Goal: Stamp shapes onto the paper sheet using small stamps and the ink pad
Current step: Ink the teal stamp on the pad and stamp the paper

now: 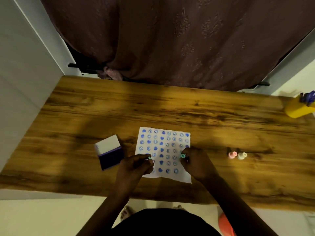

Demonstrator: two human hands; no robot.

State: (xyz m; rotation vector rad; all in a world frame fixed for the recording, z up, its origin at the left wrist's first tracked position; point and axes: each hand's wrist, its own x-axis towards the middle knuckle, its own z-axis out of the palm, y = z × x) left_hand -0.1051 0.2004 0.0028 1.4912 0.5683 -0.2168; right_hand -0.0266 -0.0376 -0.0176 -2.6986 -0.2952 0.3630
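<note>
From the head view, a white paper sheet [164, 150] is lying on the wooden bench [170, 108], covered in rows of blue stamped smiley faces and hearts. No writing or brand can be read anywhere.

The left hand [136, 165] is resting over the sheet's lower left part, its fingers [144, 157] pinching a small teal stamp [149, 157]. The right hand [196, 163] is sitting over the sheet's right edge, its fingers closing around another teal stamp [182, 156] with the round face turned up.

The ink pad [110, 153] is lying open just left of the sheet, its white lid tilted back and the dark blue pad showing.

A pink stamp [232, 155] and a cream stamp [242, 155] are lying side by side on the bench, well right of the sheet.

A yellow cup [298, 109] holding blue pens is standing at the far right edge. A dark patterned curtain [170, 40] is hanging behind the bench.
</note>
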